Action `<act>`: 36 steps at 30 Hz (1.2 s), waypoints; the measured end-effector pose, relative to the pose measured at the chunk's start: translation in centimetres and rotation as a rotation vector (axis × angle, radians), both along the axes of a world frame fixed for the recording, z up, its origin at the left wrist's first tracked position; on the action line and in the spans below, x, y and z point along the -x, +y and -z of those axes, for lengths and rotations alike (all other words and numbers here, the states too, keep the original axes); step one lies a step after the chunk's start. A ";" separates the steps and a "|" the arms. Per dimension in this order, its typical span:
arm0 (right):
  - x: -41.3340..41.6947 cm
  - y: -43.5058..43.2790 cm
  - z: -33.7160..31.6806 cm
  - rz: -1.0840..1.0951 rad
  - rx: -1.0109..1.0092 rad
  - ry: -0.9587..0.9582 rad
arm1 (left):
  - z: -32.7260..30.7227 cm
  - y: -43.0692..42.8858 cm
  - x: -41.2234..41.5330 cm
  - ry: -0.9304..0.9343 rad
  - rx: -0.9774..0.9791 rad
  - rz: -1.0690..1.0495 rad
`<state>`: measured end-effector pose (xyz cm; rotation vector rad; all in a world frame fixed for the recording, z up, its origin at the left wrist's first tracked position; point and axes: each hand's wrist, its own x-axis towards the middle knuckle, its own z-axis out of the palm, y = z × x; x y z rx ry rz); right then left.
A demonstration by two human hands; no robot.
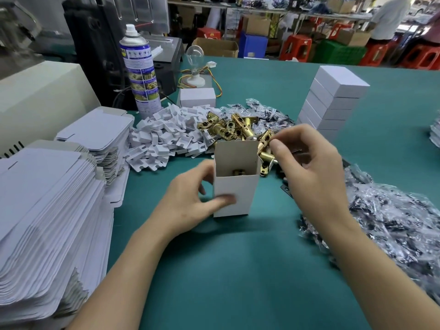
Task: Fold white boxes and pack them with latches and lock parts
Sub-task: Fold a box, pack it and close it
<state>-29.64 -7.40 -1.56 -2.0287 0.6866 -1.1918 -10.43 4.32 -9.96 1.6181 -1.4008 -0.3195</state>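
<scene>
White box (234, 186) upright on tabletop (238, 270), long axis vertical, mouth up, steadied by left hand (190, 201); right hand (307, 163) nearer, pinching brass latch (265, 148) just beside rim.

I'm looking at a factory packing floor: flat cartons (47, 198) stacked on a green bench (238, 270), brass latches (235, 127) heaped, red stools (296, 47) and crates (338, 52) behind.
</scene>
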 end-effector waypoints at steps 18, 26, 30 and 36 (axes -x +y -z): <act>-3.9 -0.7 6.2 -0.182 -0.204 -0.183 | -0.8 -0.2 1.5 0.042 0.292 -0.176; -3.3 -0.7 6.3 -0.257 -0.212 -0.155 | -1.1 -0.4 1.9 0.074 0.307 -0.159; -3.2 -0.5 6.2 -0.253 -0.234 -0.199 | -1.5 -0.5 2.2 0.030 0.348 -0.143; -3.1 -0.4 6.1 -0.279 -0.353 -0.334 | -1.8 -0.5 2.6 0.014 0.409 -0.157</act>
